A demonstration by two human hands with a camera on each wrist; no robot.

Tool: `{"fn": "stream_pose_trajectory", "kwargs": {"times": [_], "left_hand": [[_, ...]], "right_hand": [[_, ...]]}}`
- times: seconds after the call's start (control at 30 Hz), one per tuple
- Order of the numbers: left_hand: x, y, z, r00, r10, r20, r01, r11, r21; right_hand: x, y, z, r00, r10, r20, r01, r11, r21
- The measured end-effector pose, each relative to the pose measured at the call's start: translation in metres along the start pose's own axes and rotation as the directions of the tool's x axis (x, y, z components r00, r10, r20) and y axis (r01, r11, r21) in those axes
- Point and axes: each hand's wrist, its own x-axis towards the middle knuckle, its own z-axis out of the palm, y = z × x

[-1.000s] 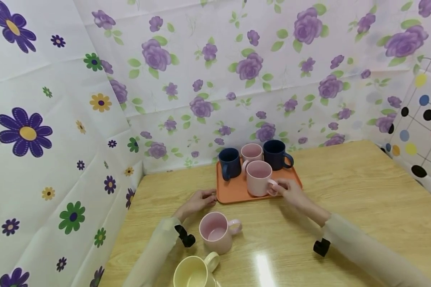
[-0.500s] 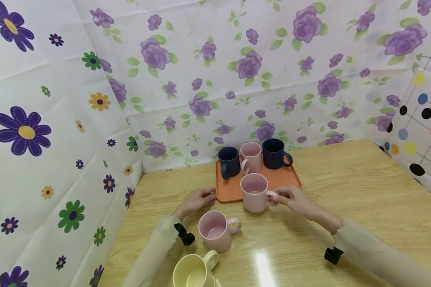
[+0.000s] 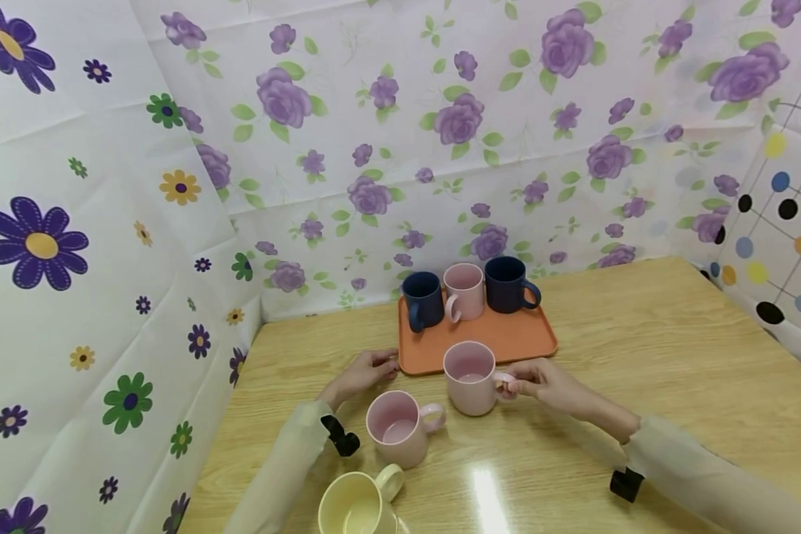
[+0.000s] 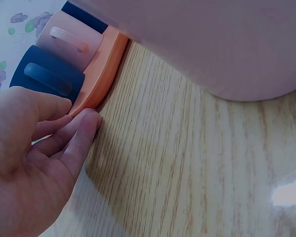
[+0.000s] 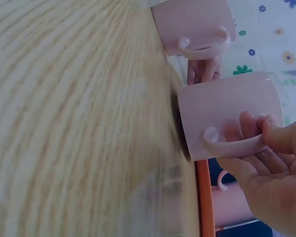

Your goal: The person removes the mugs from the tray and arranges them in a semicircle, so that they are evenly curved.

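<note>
My right hand (image 3: pixel 547 384) pinches the handle of a pink mug (image 3: pixel 470 378), which stands upright at the front of the orange tray (image 3: pixel 422 363). The right wrist view shows fingers (image 5: pixel 249 123) through that handle, with the mug's base close to the table. At the tray's left front corner, my left hand (image 3: pixel 360 377) holds the edge between thumb and fingers (image 4: pixel 86 123). Two dark blue mugs (image 3: pixel 423 299) with another pink mug (image 3: pixel 466 293) between them make a row along the tray's back.
A third pink mug (image 3: pixel 398 430) stands on the wooden table (image 3: pixel 641 334) beside my left wrist. Nearer me is a yellow mug (image 3: pixel 357 504), cut off by the frame's bottom. Flowered sheets (image 3: pixel 374 148) hang behind and to the left.
My right hand has drawn the pink mug off the tray's front toward me, down to the table in front of it. My left hand stays at the tray's corner.
</note>
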Motion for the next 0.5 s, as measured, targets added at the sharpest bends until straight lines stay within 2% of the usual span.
{"fn": "stream_pose_trajectory", "kwargs": {"times": [0.23, 0.5], "left_hand": [[-0.0003, -0.0003, -0.0007, 1.0, 0.007, 0.012, -0.007, 1.0, -0.004], [0.0001, -0.0007, 0.0001, 1.0, -0.01, -0.006, 0.01, 1.0, 0.006]], "right_hand": [[-0.0016, 0.003, 0.0017, 1.0, 0.007, -0.003, -0.007, 1.0, 0.009], [0.0026, 0.0084, 0.0041, 1.0, -0.023, 0.01, 0.023, 0.999, 0.04]]}}
